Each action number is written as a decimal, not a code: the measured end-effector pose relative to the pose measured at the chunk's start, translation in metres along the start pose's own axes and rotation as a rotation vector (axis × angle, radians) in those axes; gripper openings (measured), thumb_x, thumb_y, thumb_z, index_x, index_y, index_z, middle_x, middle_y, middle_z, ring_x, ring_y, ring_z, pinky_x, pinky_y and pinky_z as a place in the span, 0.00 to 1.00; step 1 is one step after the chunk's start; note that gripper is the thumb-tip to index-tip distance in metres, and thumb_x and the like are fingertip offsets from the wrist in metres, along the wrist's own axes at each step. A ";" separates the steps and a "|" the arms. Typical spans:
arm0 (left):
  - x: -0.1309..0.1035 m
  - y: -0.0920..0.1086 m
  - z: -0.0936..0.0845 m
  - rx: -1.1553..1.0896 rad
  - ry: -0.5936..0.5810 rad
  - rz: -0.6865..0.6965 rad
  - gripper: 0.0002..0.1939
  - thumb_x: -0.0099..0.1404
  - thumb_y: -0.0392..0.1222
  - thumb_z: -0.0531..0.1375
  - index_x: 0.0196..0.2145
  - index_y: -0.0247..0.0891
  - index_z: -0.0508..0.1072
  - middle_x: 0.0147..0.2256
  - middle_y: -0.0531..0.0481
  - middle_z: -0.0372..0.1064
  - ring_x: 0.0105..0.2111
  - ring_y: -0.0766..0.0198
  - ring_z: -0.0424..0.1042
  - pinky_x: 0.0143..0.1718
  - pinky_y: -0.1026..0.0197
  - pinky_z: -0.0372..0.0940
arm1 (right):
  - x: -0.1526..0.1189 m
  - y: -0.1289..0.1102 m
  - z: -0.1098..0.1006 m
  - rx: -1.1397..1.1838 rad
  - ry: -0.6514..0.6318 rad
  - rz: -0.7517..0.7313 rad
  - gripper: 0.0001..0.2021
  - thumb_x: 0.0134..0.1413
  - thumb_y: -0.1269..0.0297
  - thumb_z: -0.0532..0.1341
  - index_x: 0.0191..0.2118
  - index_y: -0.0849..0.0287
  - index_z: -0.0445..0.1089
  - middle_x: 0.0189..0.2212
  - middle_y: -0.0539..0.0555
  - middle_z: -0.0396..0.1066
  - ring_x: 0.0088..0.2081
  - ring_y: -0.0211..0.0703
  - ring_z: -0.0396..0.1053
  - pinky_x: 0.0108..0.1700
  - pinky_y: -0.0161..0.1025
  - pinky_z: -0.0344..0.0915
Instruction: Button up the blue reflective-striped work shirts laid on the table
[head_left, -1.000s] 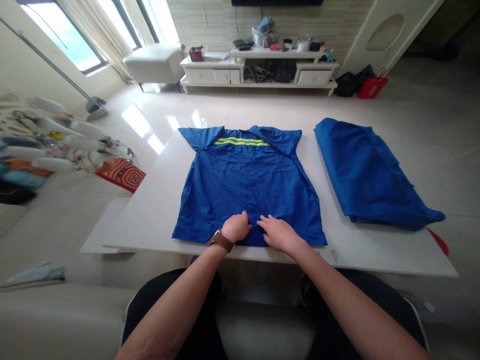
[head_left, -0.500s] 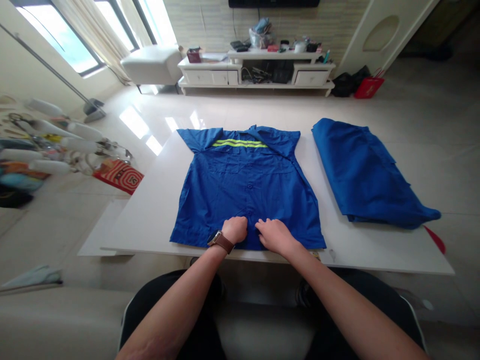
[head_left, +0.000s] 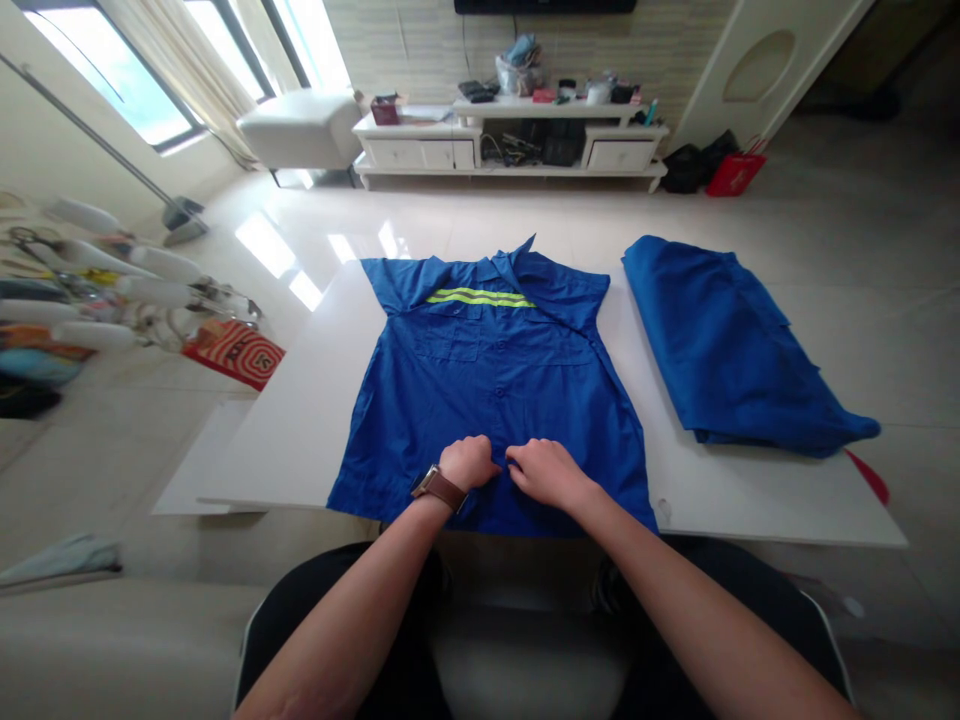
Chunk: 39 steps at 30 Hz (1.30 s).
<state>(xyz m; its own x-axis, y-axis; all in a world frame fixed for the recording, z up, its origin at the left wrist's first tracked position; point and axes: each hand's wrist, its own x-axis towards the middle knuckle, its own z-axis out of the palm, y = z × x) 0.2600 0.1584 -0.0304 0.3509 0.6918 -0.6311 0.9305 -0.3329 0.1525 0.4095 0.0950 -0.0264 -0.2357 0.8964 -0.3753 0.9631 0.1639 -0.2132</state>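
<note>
A blue short-sleeved shirt (head_left: 442, 390) with yellow-green stripes across the chest lies spread on the white table (head_left: 292, 420), its lower hem hanging over the near edge. Near the middle of its lower part, my left hand (head_left: 466, 463), with a brown-strapped watch on the wrist, is closed on the cloth. Just to the right, across a small gap, my right hand (head_left: 546, 472) also pinches the shirt, fingers curled. Another blue garment (head_left: 735, 350) lies folded on the right part of the table.
Spools and a red patterned bag (head_left: 238, 352) are left of the table. Beyond it stand a low white cabinet (head_left: 420, 153) and a white ottoman (head_left: 300, 128). A red bag (head_left: 736, 173) is on the floor.
The shirt's lower hem has come toward me, past the table edge. Its body has shifted nearer, and a collar tip now sticks up at the top. Both hands stay in nearly the same place.
</note>
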 end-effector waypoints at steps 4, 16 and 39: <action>-0.003 0.003 0.006 0.022 0.032 -0.006 0.19 0.66 0.48 0.63 0.51 0.35 0.76 0.51 0.32 0.76 0.54 0.42 0.76 0.51 0.51 0.72 | 0.000 0.001 0.004 0.018 0.023 -0.037 0.12 0.67 0.62 0.55 0.45 0.56 0.76 0.41 0.59 0.79 0.44 0.50 0.78 0.45 0.39 0.66; 0.002 0.001 -0.003 -0.445 0.229 0.111 0.02 0.58 0.35 0.62 0.28 0.38 0.73 0.31 0.46 0.77 0.35 0.57 0.76 0.35 0.61 0.65 | 0.000 -0.003 0.001 0.131 0.177 -0.034 0.16 0.62 0.60 0.58 0.53 0.57 0.68 0.44 0.58 0.77 0.46 0.51 0.76 0.43 0.40 0.64; 0.001 -0.006 -0.006 -0.420 0.384 0.169 0.14 0.59 0.47 0.70 0.37 0.41 0.71 0.36 0.51 0.75 0.36 0.60 0.74 0.33 0.63 0.59 | 0.017 0.009 0.007 0.612 0.357 0.176 0.15 0.61 0.71 0.49 0.45 0.56 0.71 0.42 0.54 0.77 0.46 0.45 0.73 0.49 0.36 0.63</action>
<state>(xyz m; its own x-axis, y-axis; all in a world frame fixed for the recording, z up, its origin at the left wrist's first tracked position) 0.2550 0.1654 -0.0271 0.4375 0.8597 -0.2637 0.7929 -0.2305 0.5641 0.4132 0.1084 -0.0412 0.0732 0.9851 -0.1558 0.7134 -0.1609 -0.6820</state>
